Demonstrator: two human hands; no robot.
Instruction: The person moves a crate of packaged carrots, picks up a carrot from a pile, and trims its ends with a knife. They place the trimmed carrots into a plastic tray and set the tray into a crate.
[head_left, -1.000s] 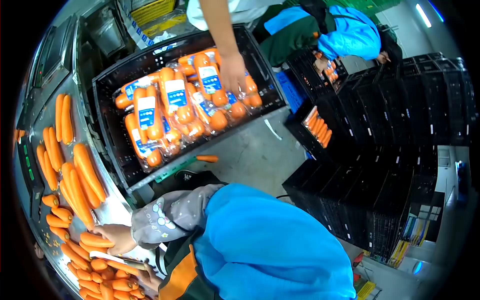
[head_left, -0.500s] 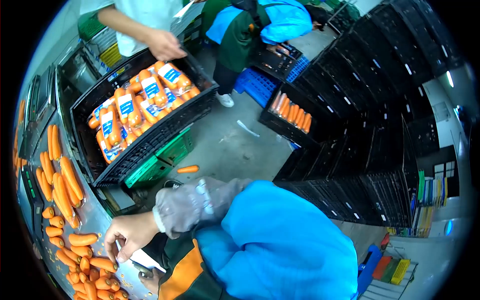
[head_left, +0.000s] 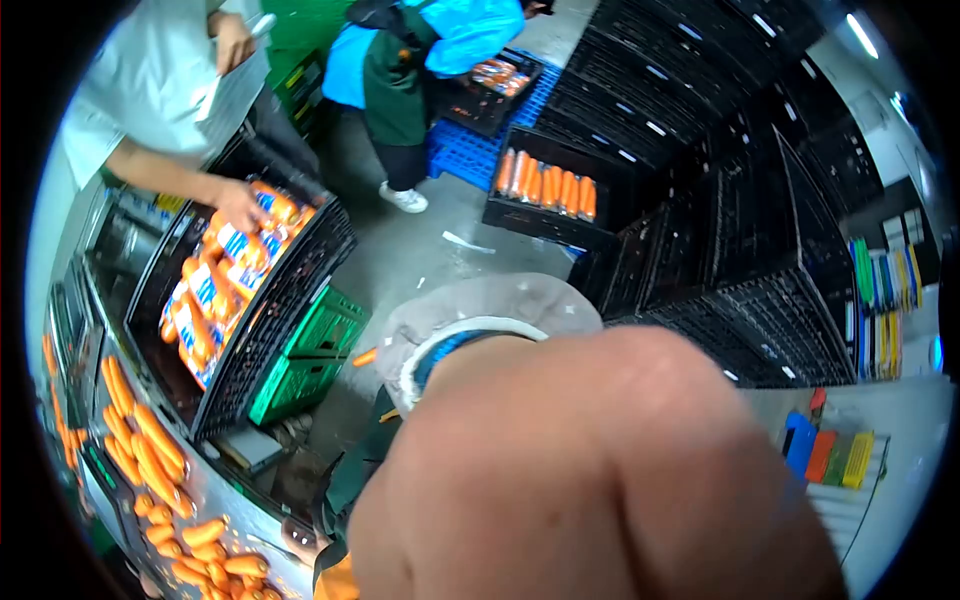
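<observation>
My right hand (head_left: 560, 450) is raised very close to the camera and fills the lower middle, its back and knuckles blurred. Its fingers run out of the frame, so what they do is hidden. A grey cuff (head_left: 490, 300) surrounds that wrist. Low at the table edge, only a small part of my left hand (head_left: 303, 545) shows, closed, beside my dark green and orange apron. I cannot tell what it holds. Nearest to it, short loose carrots (head_left: 205, 550) lie on the metal table (head_left: 265, 560). Longer carrots (head_left: 150, 450) lie farther up the table.
A black crate (head_left: 290, 290) of bagged carrots (head_left: 225, 285) stands over green crates (head_left: 310, 350); a person in white has a hand (head_left: 240, 207) on the bags. Another person (head_left: 400, 80) bends over a crate on a blue pallet. Stacked black crates (head_left: 690, 110) line the right.
My right hand has left the table and come up close to the camera. The view has shifted. The co-worker in white now reaches onto the bagged carrots. My left hand is now mostly hidden.
</observation>
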